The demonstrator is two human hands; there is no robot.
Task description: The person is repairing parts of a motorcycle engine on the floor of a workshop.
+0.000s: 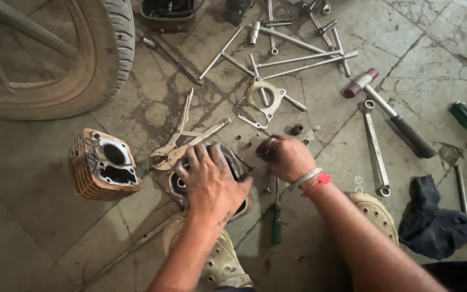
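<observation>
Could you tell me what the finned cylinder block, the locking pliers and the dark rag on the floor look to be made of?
Finned cylinder block: cast metal, probably aluminium, with a dull rusty-brown coating over its fins. Locking pliers: steel by the look, with a worn grey sheen. Dark rag: woven cloth, navy or black, limp and creased.

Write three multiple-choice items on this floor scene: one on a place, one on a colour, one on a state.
1. Where does the finned cylinder block lie?
A. Left of the left hand
B. Beside the dark rag
C. On the tyre

2. What colour is the handle of the screwdriver below the right hand?
A. Red
B. Green
C. Yellow

3. How is the left hand?
A. Lifted clear
B. Holding the hammer
C. Pressed flat on a metal engine part

Answers: 1 A, the block sits on the floor left of that hand; 2 B, the handle shows green; 3 C, palm and fingers cover the part.
</observation>
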